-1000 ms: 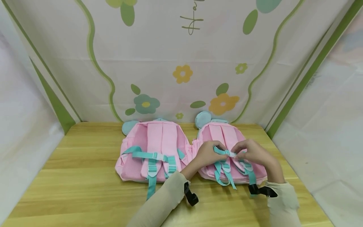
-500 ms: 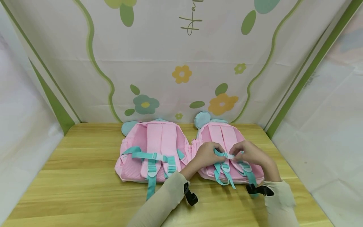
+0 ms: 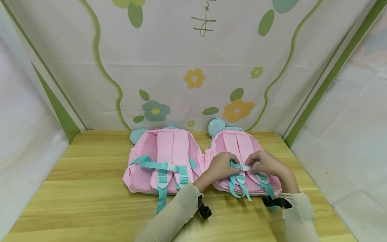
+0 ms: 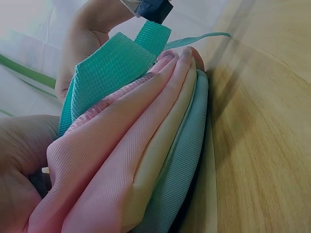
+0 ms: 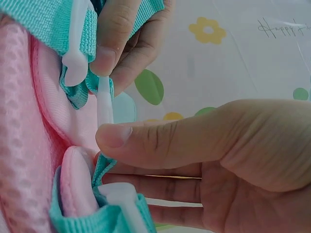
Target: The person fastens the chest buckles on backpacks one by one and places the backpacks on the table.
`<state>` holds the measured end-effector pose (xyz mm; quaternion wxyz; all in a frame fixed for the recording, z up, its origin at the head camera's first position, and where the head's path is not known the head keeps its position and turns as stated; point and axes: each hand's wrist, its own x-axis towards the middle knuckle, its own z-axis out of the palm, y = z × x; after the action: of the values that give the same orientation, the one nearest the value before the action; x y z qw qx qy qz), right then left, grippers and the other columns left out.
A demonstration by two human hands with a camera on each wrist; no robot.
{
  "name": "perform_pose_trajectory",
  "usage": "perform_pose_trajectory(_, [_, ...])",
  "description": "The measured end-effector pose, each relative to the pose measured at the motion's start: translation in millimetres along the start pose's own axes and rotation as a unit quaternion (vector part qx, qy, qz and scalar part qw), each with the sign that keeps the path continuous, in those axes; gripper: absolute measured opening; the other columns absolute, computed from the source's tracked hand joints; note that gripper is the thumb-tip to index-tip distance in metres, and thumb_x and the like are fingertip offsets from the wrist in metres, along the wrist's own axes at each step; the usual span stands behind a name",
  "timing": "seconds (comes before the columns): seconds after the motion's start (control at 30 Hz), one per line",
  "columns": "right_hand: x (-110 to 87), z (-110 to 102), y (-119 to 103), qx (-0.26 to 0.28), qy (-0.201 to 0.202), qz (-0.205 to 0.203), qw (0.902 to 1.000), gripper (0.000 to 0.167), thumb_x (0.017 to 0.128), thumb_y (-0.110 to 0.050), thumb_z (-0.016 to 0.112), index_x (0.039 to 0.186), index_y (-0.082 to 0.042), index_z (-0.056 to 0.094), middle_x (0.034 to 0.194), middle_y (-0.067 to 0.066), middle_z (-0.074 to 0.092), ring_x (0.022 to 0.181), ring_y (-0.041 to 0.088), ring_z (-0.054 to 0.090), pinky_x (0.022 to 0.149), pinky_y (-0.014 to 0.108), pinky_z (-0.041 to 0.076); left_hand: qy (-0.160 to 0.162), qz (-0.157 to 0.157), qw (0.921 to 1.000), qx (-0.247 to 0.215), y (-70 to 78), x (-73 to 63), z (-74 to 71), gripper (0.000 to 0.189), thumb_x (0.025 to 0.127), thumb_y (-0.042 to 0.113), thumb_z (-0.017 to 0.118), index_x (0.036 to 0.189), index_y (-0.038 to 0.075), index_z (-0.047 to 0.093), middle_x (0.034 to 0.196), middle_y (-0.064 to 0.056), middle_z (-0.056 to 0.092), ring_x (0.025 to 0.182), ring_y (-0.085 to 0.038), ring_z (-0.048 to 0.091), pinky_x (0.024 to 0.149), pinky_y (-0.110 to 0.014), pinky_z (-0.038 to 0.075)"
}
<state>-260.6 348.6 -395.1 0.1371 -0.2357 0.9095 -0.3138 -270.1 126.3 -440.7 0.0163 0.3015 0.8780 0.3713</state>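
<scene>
Two pink backpacks lie side by side with their straps facing up. Across the straps of the right backpack (image 3: pixel 222 136) runs a teal chest strap with a white plastic buckle (image 5: pixel 104 104). My left hand (image 3: pixel 220 164) pinches the teal webbing at the buckle's left end. From the other side, my right hand (image 3: pixel 267 164) holds the buckle's right end, the thumb pressed on it and the fingers behind. The left backpack (image 3: pixel 164 144) has its own chest strap joined by a white buckle (image 3: pixel 170 167). In the left wrist view, the pink and blue backpack side (image 4: pixel 121 160) hides most of the fingers.
Both bags rest on a wooden table (image 3: pixel 75 188) against a flower-printed cloth backdrop (image 3: pixel 169 50). Loose teal strap ends (image 3: pixel 161 200) hang over the bags' front edges. Pale blue round ears (image 3: pixel 216 127) stick out at the back. Black bands (image 3: pixel 203 207) hang from both sleeves.
My right hand has shifted slightly left, and the buckle has lowered a little toward the backpack. My left hand stays nearly in place; the left backpack has not moved.
</scene>
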Motion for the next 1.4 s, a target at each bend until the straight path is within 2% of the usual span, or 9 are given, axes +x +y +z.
perform_pose_trajectory(0.2, [1.1,1.4,0.3,0.005,-0.005,0.012,0.9999,0.014,0.082,0.003,0.077,0.094,-0.002,0.076,0.092,0.009,0.075,0.082,0.014,0.064,0.068,0.023,0.055,-0.008,-0.004,0.9997,0.024,1.7,0.4,0.4,0.020,0.085,0.030,0.082,0.100,0.017,0.079,0.096,0.008,0.075,0.078,0.000,0.057,0.072,-0.014,0.047])
perform_pose_trajectory(0.43, [1.1,2.1,1.1,0.009,-0.004,0.011,0.9999,0.015,0.081,0.000,0.079,0.095,-0.002,0.076,0.093,0.009,0.075,0.081,0.014,0.063,0.068,0.022,0.054,-0.010,-0.003,0.9996,0.026,1.9,-0.4,-0.2,0.020,0.085,0.030,0.081,0.100,0.017,0.078,0.096,0.008,0.075,0.077,0.000,0.057,0.072,-0.015,0.046])
perform_pose_trajectory(0.83, [0.0,0.8,2.1,0.010,-0.009,0.020,0.9997,0.016,0.083,0.001,0.076,0.098,-0.003,0.075,0.095,0.009,0.074,0.081,0.015,0.063,0.068,0.023,0.054,-0.010,0.000,0.9998,0.019,2.2,-1.1,-0.4,0.021,0.086,0.031,0.081,0.103,0.018,0.078,0.098,0.008,0.075,0.080,0.001,0.058,0.075,-0.014,0.047])
perform_pose_trajectory(1.13, [-1.4,0.3,0.7,0.015,-0.015,0.011,0.9997,0.017,0.086,-0.001,0.076,0.103,-0.001,0.074,0.097,0.010,0.073,0.083,0.016,0.063,0.070,0.022,0.055,-0.009,-0.003,0.9999,0.009,2.6,-1.2,-0.2,0.023,0.087,0.032,0.080,0.105,0.018,0.077,0.099,0.008,0.075,0.087,-0.002,0.063,0.080,-0.017,0.050])
perform_pose_trajectory(1.4, [-1.0,-0.7,7.4,0.012,-0.012,0.009,0.9998,0.018,0.086,-0.001,0.075,0.104,-0.004,0.073,0.096,0.007,0.072,0.083,0.011,0.064,0.072,0.024,0.056,-0.007,-0.004,0.9999,-0.015,2.2,-1.2,-0.6,0.023,0.088,0.035,0.079,0.104,0.019,0.077,0.089,0.010,0.072,0.074,0.001,0.055,0.068,-0.015,0.045])
